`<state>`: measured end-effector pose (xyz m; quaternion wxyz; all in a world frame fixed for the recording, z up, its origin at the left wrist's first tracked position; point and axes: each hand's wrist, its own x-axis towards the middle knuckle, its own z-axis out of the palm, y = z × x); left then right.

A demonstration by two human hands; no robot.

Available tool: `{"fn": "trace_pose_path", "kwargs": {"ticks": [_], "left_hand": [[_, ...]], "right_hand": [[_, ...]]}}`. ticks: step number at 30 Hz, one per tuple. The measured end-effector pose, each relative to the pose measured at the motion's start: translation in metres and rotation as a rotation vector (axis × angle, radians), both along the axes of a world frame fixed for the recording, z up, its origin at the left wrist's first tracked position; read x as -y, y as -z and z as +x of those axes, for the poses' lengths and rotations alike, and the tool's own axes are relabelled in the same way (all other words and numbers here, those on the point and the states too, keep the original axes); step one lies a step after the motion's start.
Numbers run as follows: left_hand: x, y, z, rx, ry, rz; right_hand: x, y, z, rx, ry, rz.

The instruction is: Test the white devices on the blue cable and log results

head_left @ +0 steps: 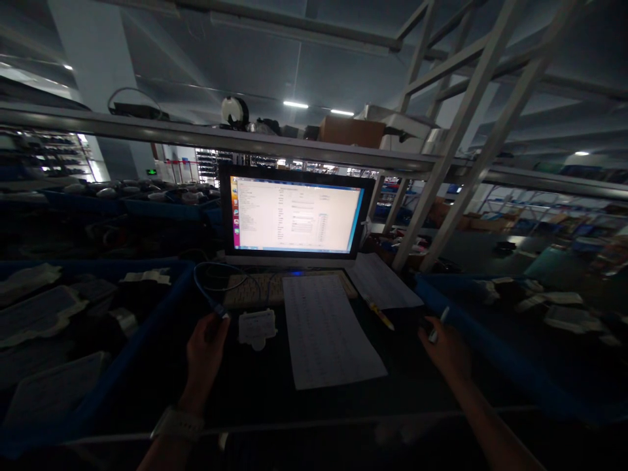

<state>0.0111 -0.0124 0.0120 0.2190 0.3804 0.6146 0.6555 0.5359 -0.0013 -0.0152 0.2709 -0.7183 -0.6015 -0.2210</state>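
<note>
Our left hand (pixel 206 343) is pinched on the end of a thin blue cable (pixel 212 301), with the flat off-white plastic case (pixel 258 326) just beside it at 3 o'clock; our right hand (pixel 447 347) has a slim white pen (pixel 444 315) clamped in its fingers. We'd best handle the cable by its end, not the cord, and keep the pen off the printed white paper sheet (pixel 331 333) at that hand's 9 o'clock.

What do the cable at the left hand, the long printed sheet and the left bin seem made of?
Cable: probably plastic-sheathed, judging by its smooth blue curve. Sheet: most likely matte paper, thin and flat with faint rows of print. Bin: likely moulded plastic, evenly blue; dim light leaves its finish unclear.
</note>
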Motion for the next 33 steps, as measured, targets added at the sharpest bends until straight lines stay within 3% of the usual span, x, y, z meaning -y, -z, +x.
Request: {"fn": "trace_pose_path", "kwargs": {"ticks": [18, 25, 30, 33], "left_hand": [[-0.004, 0.001, -0.002, -0.051, -0.019, -0.012], [-0.008, 0.006, -0.002, -0.077, -0.009, 0.033], [-0.011, 0.008, -0.004, -0.050, -0.002, 0.038], [-0.012, 0.010, -0.004, -0.045, 0.010, 0.060]], "right_hand": [[-0.001, 0.001, 0.002, -0.001, -0.020, 0.030], [-0.001, 0.001, 0.004, 0.068, -0.051, 0.127], [0.001, -0.007, -0.004, 0.074, -0.207, 0.250], [0.000, -0.010, -0.027, 0.024, -0.300, 0.279]]}}
